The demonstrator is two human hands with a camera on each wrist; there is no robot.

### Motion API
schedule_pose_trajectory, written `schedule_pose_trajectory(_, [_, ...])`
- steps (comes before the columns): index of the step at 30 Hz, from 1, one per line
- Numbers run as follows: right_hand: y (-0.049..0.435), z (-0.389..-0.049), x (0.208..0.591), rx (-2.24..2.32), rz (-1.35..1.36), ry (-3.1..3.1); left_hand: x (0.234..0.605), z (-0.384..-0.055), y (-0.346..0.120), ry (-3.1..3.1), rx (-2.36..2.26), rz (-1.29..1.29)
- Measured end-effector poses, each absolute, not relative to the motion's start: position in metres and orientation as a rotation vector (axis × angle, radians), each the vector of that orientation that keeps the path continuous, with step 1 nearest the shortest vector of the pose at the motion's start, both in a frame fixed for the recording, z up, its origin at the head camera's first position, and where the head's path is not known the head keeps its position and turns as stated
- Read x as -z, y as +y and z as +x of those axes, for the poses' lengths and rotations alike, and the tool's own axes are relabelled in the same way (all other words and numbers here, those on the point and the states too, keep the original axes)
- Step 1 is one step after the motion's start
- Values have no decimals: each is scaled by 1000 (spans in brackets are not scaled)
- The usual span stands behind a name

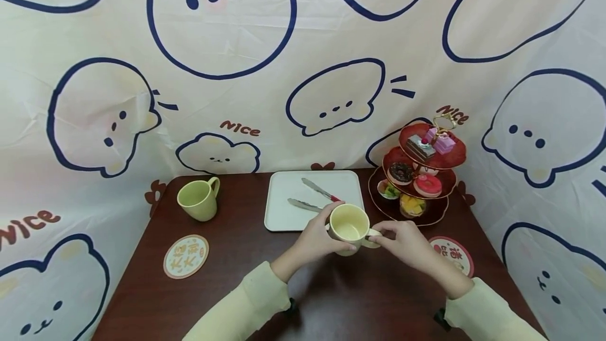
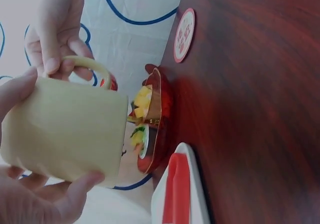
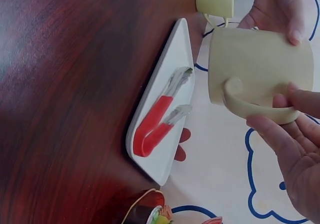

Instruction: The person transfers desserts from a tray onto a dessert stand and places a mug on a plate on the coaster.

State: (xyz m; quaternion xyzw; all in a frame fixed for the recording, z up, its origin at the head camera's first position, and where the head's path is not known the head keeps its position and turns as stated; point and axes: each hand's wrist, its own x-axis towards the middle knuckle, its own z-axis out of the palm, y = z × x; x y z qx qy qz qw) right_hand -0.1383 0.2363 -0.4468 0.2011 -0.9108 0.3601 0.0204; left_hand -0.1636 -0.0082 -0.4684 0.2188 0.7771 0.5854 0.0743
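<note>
A pale yellow mug (image 1: 349, 225) is held above the table in front of the white tray. My left hand (image 1: 318, 238) grips the mug's body from the side, with thumb and fingers spread round it in the left wrist view. On the other side, my right hand (image 1: 402, 244) pinches the mug's handle (image 3: 265, 115) between thumb and fingers. The mug's mouth faces up toward the head camera, and its inside looks bare. Behind the hands, red-handled tongs (image 3: 155, 126) lie on the white tray (image 1: 279, 201); the mug and left hand partly cover them in the head view.
A green mug (image 1: 199, 201) stands at the back left, behind a round coaster (image 1: 186, 257). At the back right rises a three-tier stand (image 1: 456, 154) of toy cakes and doughnuts. Another round coaster (image 1: 456, 254) lies near the right forearm. A patterned cloth (image 1: 331, 30) hangs behind the table.
</note>
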Motion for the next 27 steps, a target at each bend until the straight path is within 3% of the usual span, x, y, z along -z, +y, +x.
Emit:
schedule_pose_trajectory(13, [249,-133,437,-1225,404,-2778,465,-176,-33,2344,-1582,821])
schedule_pose_trajectory(27, [286,-122,427,-1119,217,-2812,466,-180,-82,2501,-1532,794])
